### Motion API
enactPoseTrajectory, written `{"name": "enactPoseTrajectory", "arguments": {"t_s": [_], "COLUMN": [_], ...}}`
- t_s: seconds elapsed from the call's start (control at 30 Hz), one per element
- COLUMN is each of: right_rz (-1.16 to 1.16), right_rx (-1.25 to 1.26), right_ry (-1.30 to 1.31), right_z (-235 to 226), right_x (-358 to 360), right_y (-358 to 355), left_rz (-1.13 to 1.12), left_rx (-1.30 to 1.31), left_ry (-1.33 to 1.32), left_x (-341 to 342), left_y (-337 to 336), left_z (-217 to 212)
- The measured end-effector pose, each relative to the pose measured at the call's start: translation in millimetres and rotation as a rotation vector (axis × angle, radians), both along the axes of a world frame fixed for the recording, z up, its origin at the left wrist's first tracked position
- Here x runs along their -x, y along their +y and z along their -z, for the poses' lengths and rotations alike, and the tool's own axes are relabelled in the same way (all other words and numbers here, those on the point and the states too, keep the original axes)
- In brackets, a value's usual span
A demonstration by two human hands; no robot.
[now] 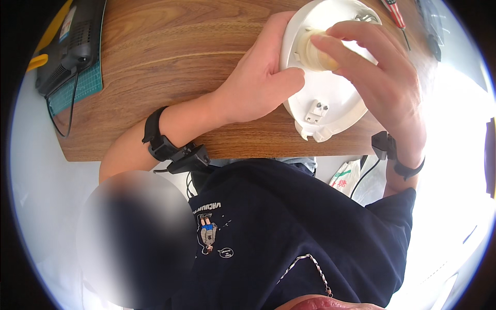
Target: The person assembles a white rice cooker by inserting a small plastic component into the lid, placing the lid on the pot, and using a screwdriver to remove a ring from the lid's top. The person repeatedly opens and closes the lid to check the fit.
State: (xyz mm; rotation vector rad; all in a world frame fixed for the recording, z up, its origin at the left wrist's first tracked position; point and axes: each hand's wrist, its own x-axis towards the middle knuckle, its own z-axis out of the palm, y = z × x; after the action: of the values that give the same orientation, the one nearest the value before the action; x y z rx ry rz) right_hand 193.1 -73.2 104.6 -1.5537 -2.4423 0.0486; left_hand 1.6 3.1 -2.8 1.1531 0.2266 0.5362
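Note:
A white plastic oval housing, open side up, is at the table's front edge. My left hand grips its left rim, with the thumb over the edge and the fingers hidden beneath. Inside the housing is a cream-coloured cylindrical piece. The thumb and fingers of my right hand close around this piece from the right. Whether it is fixed to the housing I cannot tell. A small white block with two dark holes sits at the housing's near end. Coiled metal shows at its far end.
On the wooden table, a black device with a cord lies on a green cutting mat at the far left, beside a yellow handle. A red-and-white-handled screwdriver lies at the far right. Black straps circle both wrists.

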Motion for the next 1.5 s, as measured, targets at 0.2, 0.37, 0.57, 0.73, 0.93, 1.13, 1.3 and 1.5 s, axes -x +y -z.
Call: {"name": "enactPoseTrajectory", "arguments": {"t_s": [0.2, 0.37, 0.57, 0.73, 0.93, 1.13, 1.3, 1.5], "right_rz": [0.060, 0.084, 0.123, 0.132, 0.186, 0.200, 0.188, 0.171], "right_rx": [0.007, 0.024, 0.017, -0.025, -0.025, -0.050, -0.082, -0.094], "right_ry": [-0.001, -0.058, -0.029, 0.000, 0.041, 0.046, 0.018, 0.016], "right_z": [3, -2, -2, 4, 2, 4, 5, 6], "right_x": [1, 3, 6, 3, 10, 12, 11, 10], "right_y": [-2, -4, -4, -9, -8, -11, -11, -11], "left_rz": [-0.005, 0.006, 0.002, 0.004, -0.026, -0.023, -0.010, -0.010], "left_rx": [-0.008, 0.020, -0.012, -0.016, -0.080, -0.097, -0.064, -0.069], "left_ry": [0.001, -0.002, 0.003, -0.005, -0.008, 0.008, 0.004, -0.003], "left_x": [0, 1, 1, 0, 0, 0, 0, 0], "left_y": [1, -1, -1, -1, -2, -2, -1, -1], "left_z": [3, 0, 1, 1, 2, 1, -1, 0]}}
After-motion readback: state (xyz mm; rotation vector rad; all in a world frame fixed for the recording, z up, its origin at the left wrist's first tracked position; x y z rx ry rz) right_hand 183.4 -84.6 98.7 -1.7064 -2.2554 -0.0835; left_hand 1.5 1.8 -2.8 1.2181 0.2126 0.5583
